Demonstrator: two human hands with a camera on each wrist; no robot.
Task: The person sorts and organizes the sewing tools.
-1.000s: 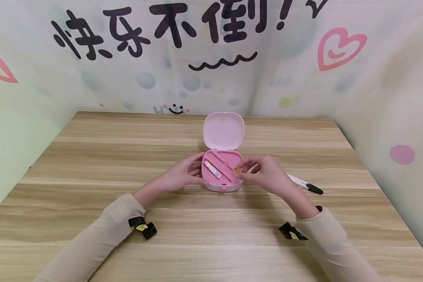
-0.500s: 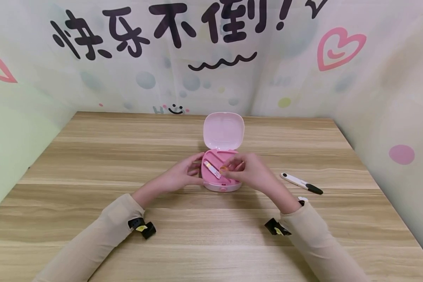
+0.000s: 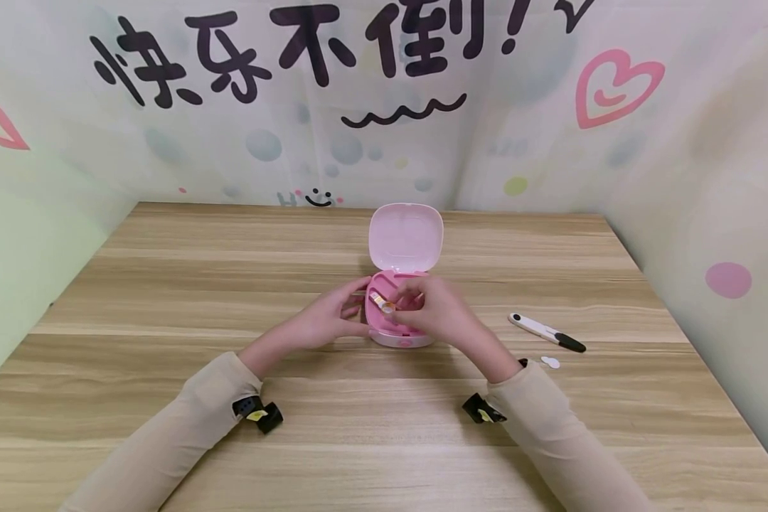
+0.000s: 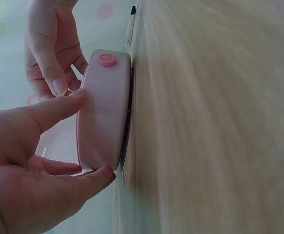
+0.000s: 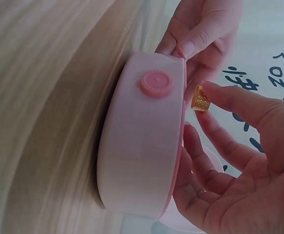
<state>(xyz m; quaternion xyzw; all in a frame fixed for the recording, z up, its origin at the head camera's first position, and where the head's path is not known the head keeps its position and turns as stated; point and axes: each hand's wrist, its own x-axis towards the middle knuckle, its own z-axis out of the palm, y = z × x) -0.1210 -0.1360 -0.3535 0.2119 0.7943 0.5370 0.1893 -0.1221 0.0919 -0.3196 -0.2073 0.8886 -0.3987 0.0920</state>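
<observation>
A pink box (image 3: 402, 341) stands on the table with its pale lid (image 3: 406, 235) raised. My left hand (image 3: 323, 320) holds the box's left side, thumb at the front edge and fingers farther back. Thumb and forefinger of my right hand (image 3: 444, 309) pinch a small gold patterned ring (image 5: 200, 99) above the box's inside. A slim white piece with orange marks (image 3: 376, 299) lies in the left compartment, partly covered by the ring in the head view. The right hand hides much of the right compartment. In the right wrist view, the box front (image 5: 139, 126) shows a round pink button.
On the wooden table (image 3: 358, 427), right of the box, lies a slim white tool with a black end (image 3: 547, 333). A small white flat piece (image 3: 550, 362) lies just in front of it. A printed cloth wall (image 3: 230, 156) rises behind the table.
My right hand has moved left across the box with the ring, from its right edge to over the left compartment. The small white piece on the table has come into sight. The left hand stays put.
</observation>
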